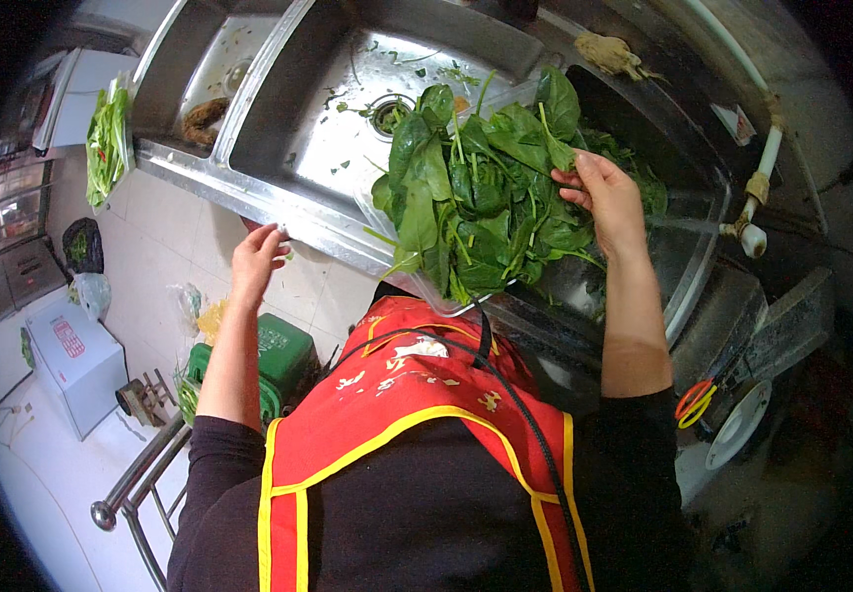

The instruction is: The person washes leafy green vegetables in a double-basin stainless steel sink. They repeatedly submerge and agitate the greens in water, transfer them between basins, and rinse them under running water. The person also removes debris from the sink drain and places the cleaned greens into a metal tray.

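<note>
Dark green leafy vegetables (482,192), which look like spinach, are heaped in a clear plastic container (445,305) resting across the front of a stainless steel sink. At the heap's right side, the fingertips of my right hand (600,189) are closed on the stem end of a leaf. My left hand (255,259) is off to the left, just in front of the sink's front rim (308,229), with fingers bent; a small pale bit shows near its fingertips, and whether it is held is unclear. Loose leaf scraps lie around the sink drain (391,115).
A smaller basin (208,81) on the left holds a brown scrubber (204,120). Bagged greens (108,144) hang over the sink's left end. A cloth (611,53) lies on the back ledge. Below are green bins (282,348), a metal rail (145,462) and a white box (75,362).
</note>
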The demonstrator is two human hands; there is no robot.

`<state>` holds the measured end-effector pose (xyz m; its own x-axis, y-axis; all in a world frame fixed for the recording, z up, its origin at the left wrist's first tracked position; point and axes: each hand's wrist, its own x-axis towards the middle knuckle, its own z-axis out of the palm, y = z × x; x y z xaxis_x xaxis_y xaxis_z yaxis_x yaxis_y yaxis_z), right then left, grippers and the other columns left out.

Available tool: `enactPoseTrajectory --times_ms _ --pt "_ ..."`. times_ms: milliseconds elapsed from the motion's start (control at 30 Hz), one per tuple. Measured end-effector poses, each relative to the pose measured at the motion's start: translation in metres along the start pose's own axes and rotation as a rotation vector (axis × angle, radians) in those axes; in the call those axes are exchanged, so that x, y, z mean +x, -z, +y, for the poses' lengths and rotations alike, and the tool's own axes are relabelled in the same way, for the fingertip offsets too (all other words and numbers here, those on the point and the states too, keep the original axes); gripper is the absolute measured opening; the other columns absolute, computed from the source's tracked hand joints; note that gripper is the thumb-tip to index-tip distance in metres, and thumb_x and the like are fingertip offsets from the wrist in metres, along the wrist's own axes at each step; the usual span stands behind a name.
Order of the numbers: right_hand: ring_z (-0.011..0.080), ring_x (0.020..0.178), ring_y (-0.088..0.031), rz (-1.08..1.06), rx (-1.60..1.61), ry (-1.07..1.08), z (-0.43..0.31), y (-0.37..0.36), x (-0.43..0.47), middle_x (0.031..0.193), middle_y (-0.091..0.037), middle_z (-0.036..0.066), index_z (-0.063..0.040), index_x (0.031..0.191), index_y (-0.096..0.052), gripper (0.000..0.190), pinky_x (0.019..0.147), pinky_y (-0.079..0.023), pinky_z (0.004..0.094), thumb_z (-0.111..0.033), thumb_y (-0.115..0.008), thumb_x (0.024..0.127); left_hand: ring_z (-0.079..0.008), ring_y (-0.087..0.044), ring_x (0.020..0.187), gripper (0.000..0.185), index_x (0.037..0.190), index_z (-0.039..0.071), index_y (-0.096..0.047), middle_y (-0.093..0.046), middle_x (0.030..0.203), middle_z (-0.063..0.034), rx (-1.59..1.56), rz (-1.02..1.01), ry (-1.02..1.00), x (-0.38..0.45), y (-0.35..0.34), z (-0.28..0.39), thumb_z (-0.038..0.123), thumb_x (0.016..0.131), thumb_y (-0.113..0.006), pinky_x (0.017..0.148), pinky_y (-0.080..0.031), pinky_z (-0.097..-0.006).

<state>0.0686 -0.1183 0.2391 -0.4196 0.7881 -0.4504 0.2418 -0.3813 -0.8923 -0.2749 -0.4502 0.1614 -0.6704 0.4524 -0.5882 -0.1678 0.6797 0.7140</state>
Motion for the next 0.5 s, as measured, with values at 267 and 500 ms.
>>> enactPoseTrajectory --times_ms 267,500 --pt "0.0191 0.085 -0.064 -0.125 0.566 -0.015 0.009 0.034 -0.014 0.091 -0.062 0.007 -0.002 0.102 -0.057 0.021 0.07 -0.054 0.0285 -0.022 -0.05 0.098 -0.0151 -0.065 0.077 0.043 0.13 0.0 -0.049 -0.063 0.105 -0.012 0.14 -0.015 -0.214 -0.026 -0.062 0.059 0.017 0.092 -0.057 0.064 -0.053 -0.0257" --pt "0.021 0.088 -0.056 -0.278 1.13 -0.192 0.031 0.095 -0.026 0.093 -0.055 0.009 -0.001 0.096 -0.05 0.019 0.074 -0.051 0.0309 -0.019 -0.048 0.097 -0.0155 -0.065 0.076 0.048 0.134 -0.001 -0.043 -0.063 0.108 -0.0111 -0.087 -0.279 -0.05 -0.032 -0.095 0.055 0.025 0.094 -0.055 0.065 -0.054 -0.0275"
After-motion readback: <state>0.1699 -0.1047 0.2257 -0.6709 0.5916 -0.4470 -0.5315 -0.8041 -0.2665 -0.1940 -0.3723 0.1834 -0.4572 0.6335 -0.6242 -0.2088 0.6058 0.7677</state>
